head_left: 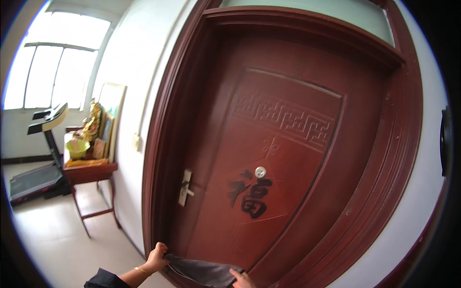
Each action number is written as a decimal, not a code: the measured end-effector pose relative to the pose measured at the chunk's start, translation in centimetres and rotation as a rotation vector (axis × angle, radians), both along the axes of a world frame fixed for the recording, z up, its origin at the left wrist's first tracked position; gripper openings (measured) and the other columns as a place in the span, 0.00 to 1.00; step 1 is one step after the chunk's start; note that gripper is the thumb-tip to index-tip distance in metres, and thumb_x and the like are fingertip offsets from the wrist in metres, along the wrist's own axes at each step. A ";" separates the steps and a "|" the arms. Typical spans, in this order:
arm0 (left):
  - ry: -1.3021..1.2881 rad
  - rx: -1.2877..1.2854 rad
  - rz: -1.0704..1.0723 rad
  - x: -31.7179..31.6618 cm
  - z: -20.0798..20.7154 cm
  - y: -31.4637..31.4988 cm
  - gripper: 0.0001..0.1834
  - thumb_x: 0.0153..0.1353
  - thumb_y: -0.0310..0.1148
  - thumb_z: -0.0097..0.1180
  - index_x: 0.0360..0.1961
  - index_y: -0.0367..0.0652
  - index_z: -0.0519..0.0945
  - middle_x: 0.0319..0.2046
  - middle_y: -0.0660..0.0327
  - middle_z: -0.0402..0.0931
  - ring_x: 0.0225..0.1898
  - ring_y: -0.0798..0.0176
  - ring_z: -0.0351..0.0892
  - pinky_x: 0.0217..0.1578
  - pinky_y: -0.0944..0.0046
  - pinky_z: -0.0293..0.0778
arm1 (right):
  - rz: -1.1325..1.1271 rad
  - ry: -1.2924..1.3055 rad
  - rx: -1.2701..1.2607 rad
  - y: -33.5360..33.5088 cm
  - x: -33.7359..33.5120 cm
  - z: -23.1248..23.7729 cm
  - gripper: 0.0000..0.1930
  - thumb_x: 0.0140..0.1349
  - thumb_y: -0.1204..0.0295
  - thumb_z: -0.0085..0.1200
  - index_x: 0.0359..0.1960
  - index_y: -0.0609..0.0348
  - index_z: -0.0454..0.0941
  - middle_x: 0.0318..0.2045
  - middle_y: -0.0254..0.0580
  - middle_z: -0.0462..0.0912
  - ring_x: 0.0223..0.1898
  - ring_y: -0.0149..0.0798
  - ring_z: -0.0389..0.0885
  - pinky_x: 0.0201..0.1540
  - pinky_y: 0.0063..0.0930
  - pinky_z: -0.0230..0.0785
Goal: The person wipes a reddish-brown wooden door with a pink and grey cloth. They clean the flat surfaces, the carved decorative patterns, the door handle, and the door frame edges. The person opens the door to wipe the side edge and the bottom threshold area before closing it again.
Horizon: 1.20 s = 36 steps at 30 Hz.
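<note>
A dark grey cloth (204, 270) is stretched between my two hands, low in front of a reddish-brown door (283, 192). My left hand (157, 258) grips one end with its fingers closed; a thin gold bracelet circles that wrist below a dark sleeve. At the other end, my right hand (241, 278) pinches the cloth, and the lower picture edge cuts this hand off. The door stands closed in its frame. It bears a silver lever handle (186, 188) on the left, a round peephole (260, 172), a raised key pattern and a dark painted character.
Left of the door, a small red-brown wooden table (91, 170) holds a gold statue (92, 122), a yellow-green bowl (78, 148) and framed boards. Behind it stands a treadmill (41, 180) by a bright window (57, 62). A wall switch (136, 142) sits beside the door frame.
</note>
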<state>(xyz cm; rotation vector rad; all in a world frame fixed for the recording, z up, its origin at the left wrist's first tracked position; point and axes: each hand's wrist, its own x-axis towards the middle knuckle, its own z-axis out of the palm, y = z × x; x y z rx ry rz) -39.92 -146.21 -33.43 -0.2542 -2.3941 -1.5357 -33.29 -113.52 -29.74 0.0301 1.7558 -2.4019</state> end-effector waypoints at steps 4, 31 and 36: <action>0.302 0.299 0.506 -7.6 0.5 1.8 0.20 0.39 0.19 0.57 0.37 0.40 0.70 0.32 0.56 0.69 0.39 0.54 0.70 0.44 0.58 0.68 | 0.070 0.269 0.321 -6.7 -0.7 3.0 0.18 0.65 0.64 0.47 0.53 0.60 0.70 0.48 0.34 0.74 0.48 0.31 0.72 0.53 0.26 0.63; 1.285 -0.530 -0.512 -19.9 31.4 22.9 0.30 0.43 0.37 0.64 0.51 0.47 0.74 0.64 0.55 0.54 0.67 0.42 0.42 0.63 0.37 0.39 | -1.937 0.852 1.719 21.8 9.2 34.2 0.29 0.56 0.64 0.51 0.54 0.71 0.58 0.55 0.62 0.58 0.59 0.52 0.54 0.60 0.46 0.43; 1.262 -0.609 -0.320 -25.0 32.0 23.9 0.32 0.41 0.36 0.64 0.52 0.46 0.73 0.64 0.54 0.52 0.68 0.43 0.40 0.64 0.36 0.37 | -1.769 0.545 2.163 25.9 5.9 38.7 0.28 0.55 0.66 0.51 0.51 0.78 0.65 0.56 0.74 0.59 0.60 0.66 0.55 0.65 0.53 0.41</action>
